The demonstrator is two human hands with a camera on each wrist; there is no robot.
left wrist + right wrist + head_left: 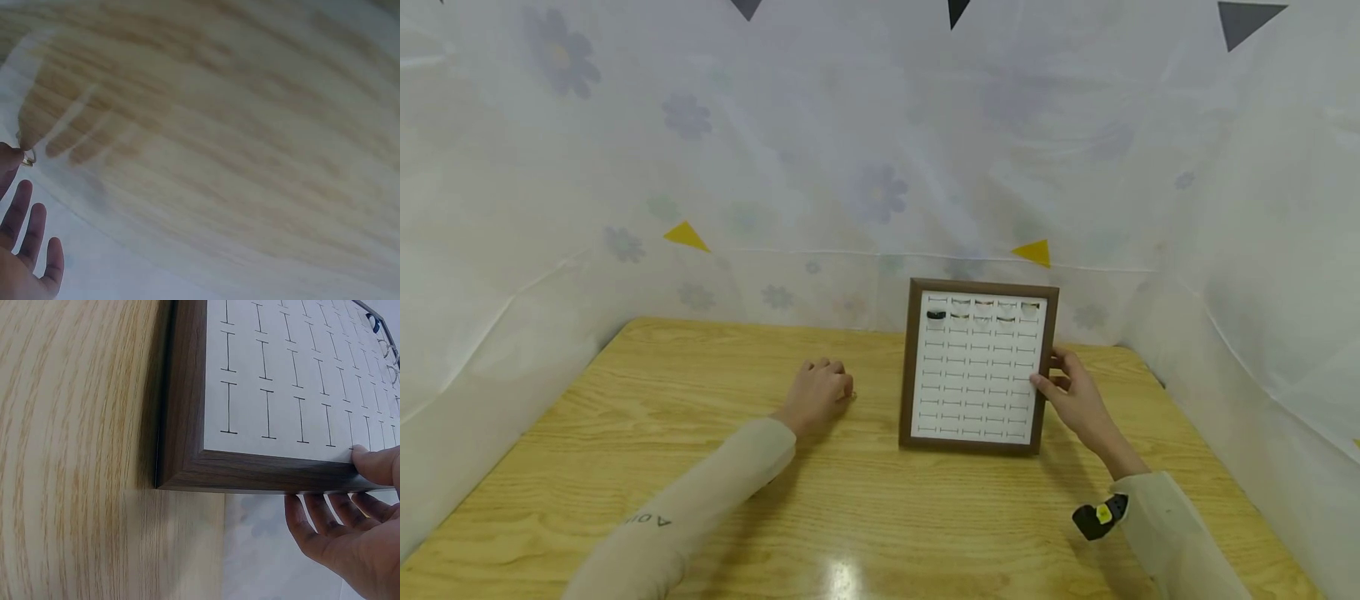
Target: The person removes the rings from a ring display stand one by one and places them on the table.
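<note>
Standing tilted back just right of centre in the head view, the ring display board (977, 371), a brown wooden frame round a white panel ruled with rows of short slots, rests its lower edge on the wooden table (700, 467). Its top row carries a few rings, among them a dark ring (936, 315) at the upper left of the panel; the others there are too small to make out. The right hand (1078, 396) grips the board's right edge: the right wrist view shows the thumb (375, 464) lying on the front of the frame at the right of that picture, while the fingers (319, 509) curl behind the frame. The left hand (816, 392) sits left of the board, near it but apart, knuckles up, low over the table near the middle of the head view. At the left edge of the left wrist view, a small gold ring (27, 160) is pinched at the fingertips, and the other fingers (28, 222) spread loosely at the lower left. A white sheet printed with pale flowers (880, 192) and small yellow triangles hangs behind and to both sides of the table. Light-coloured sleeves cover both forearms, and a small black device (1093, 517) sits at the right wrist, lower right of the head view.
</note>
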